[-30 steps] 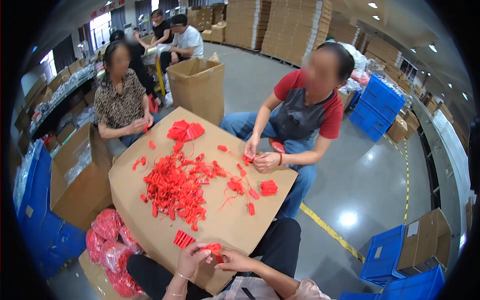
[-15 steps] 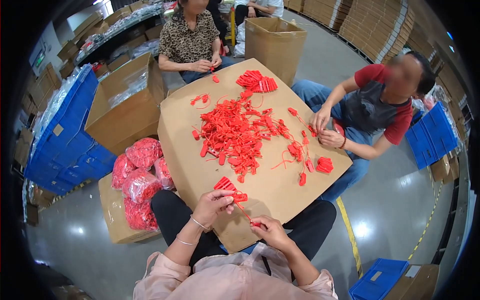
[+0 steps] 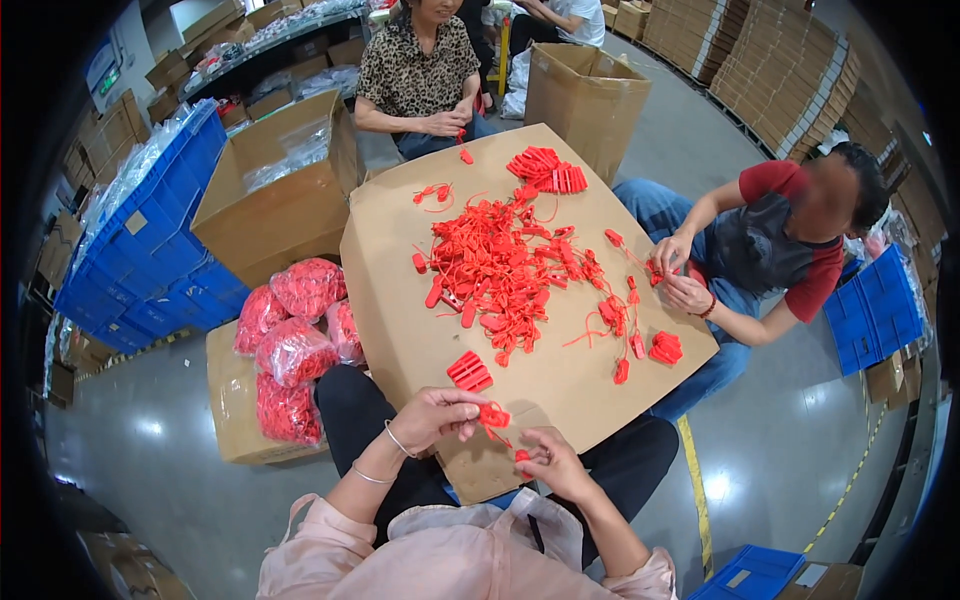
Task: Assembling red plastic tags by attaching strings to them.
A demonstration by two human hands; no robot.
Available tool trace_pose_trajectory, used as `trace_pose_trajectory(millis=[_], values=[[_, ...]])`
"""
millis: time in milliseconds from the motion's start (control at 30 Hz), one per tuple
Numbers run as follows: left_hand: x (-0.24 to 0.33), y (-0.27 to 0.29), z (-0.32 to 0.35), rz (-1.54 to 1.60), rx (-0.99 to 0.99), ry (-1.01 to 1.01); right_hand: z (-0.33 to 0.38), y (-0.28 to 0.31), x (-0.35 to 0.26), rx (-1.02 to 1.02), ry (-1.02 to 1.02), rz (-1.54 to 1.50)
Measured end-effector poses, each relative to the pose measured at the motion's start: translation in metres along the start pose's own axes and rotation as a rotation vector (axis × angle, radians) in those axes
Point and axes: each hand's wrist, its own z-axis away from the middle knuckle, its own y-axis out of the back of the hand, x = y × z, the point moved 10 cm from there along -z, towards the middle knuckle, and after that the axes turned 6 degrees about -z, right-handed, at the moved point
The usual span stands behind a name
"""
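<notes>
The left hand [image 3: 432, 414] pinches a small red plastic tag with a thin tail [image 3: 493, 415] between thumb and fingertips, closed on its body. The right hand [image 3: 553, 462] is closed around the lower end of the thin red strip [image 3: 512, 446] that runs down from that tag; how tightly cannot be told. Both hands work just over the near edge of the flat brown cardboard sheet [image 3: 400, 330] that serves as a tabletop.

A short stack of red tags [image 3: 469, 370] lies just beside the left hand. The loose heap of red plastic tags [image 3: 500, 270] sits mid-sheet, well apart from the hands. Clear bags stuffed with red tags [image 3: 296, 335] rest on a brown box on the person's left.

Risk points (judged from this position):
- The tag is held beyond the sheet edge; a slack pinch would probably drop it into the lap or onto the floor.
- A hard pull could kink the thin strip.
</notes>
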Motion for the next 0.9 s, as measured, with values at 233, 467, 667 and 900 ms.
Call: trace_pose_trajectory(millis=[233,467,667,900], values=[[-0.027,-0.018,0.004,-0.391,-0.179,0.086,-0.02,0.019,0.007,0.038,-0.267,-0.181],[-0.04,-0.016,-0.003,-0.535,-0.091,0.07,-0.026,0.004,-0.034,0.161,-0.031,-0.39],[-0.038,-0.003,-0.009,-0.549,0.005,0.07,-0.022,0.005,-0.044,0.273,0.155,-0.349],[-0.043,-0.01,-0.01,-0.451,-0.043,-0.023,-0.023,-0.004,-0.036,0.261,0.273,-0.107]])
